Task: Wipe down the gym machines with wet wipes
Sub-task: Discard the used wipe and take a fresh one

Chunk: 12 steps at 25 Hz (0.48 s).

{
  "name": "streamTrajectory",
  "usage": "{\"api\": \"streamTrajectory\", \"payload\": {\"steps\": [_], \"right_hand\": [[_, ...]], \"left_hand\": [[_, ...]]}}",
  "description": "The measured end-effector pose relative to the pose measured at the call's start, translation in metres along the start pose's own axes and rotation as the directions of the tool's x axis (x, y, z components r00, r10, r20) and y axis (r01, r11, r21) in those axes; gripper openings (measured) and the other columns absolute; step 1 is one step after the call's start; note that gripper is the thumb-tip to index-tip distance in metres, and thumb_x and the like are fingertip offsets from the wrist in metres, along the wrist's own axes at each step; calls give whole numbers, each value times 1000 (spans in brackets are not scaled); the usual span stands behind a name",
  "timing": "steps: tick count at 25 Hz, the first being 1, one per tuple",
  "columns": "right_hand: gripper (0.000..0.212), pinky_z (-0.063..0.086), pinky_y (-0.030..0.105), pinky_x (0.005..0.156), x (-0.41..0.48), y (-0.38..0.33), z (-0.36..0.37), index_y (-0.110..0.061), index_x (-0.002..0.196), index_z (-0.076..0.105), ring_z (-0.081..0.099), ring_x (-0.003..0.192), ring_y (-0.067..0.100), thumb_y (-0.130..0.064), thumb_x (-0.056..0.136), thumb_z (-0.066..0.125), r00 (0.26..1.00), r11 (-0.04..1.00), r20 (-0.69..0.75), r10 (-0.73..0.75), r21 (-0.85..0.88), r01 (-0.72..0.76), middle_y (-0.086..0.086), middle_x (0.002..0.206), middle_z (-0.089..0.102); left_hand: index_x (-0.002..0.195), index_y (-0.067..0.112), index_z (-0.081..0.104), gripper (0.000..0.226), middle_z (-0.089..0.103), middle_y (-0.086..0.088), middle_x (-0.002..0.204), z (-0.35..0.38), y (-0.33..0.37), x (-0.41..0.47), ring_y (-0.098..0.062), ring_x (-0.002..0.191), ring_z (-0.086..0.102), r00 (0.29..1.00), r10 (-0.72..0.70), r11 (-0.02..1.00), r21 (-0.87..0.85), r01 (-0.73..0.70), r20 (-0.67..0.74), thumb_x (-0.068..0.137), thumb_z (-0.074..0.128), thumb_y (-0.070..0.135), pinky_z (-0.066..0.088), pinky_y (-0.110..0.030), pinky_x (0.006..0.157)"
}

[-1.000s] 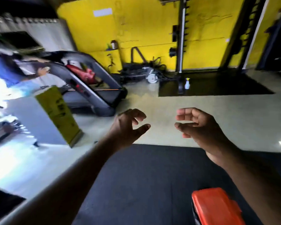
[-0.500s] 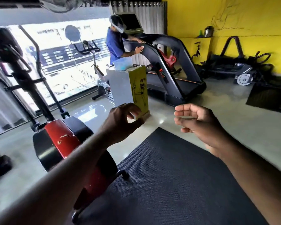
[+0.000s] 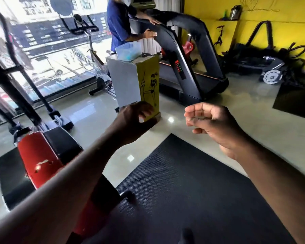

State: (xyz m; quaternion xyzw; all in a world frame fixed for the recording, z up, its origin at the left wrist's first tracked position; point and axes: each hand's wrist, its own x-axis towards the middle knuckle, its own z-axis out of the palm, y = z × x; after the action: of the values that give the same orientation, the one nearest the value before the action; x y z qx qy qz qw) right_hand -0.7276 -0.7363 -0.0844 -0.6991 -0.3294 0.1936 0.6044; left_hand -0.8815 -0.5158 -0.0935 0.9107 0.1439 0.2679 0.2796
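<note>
My left hand hangs in the air out in front of me, fingers loosely curled, thumb stuck out below them with a narrow gap between; it holds nothing and touches nothing. My right hand is raised beside it, well apart, palm turned toward the left one; its fingers are bent in a slack half-curl, thumb lying along them, and it is empty too.

Past my left hand stands a grey and yellow stand; on top sits a clear tub with no lid that I can see; something blue lies inside, and I cannot tell what it is, so I cannot say where the wipes are.

The machines are all around; a red and black elliptical is under my left forearm, near the window; a bike stands behind the stand, by the glass; a black treadmill is just right of the stand, and a person in a blue shirt has both hands on its rails.

A black mat lies on the glossy floor below my hands; on the yellow wall a small shelf carries a metal flask.
</note>
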Motion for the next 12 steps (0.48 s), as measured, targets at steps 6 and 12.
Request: {"api": "streamTrajectory", "payload": {"steps": [6, 12], "right_hand": [[17, 57, 30, 72, 202, 39, -17, -23, 106, 75, 75, 89, 16, -10, 94, 74, 993, 1000, 117, -1, -22, 4, -1, 98, 79], [16, 57, 27, 68, 376, 43, 14, -14, 111, 74, 73, 83, 12, -9, 96, 72, 967, 999, 256, -3, -47, 16, 1, 96, 77]], "left_hand": [[109, 23, 73, 24, 73, 15, 98, 56, -76, 162, -1, 89, 69, 991, -124, 992, 29, 125, -40, 91, 82, 36, 58, -26, 79], [110, 22, 73, 27, 72, 12, 100, 59, -151, 279, -5, 88, 70, 970, -210, 975, 53, 218, -121, 92, 80, 41, 60, -29, 77]]}}
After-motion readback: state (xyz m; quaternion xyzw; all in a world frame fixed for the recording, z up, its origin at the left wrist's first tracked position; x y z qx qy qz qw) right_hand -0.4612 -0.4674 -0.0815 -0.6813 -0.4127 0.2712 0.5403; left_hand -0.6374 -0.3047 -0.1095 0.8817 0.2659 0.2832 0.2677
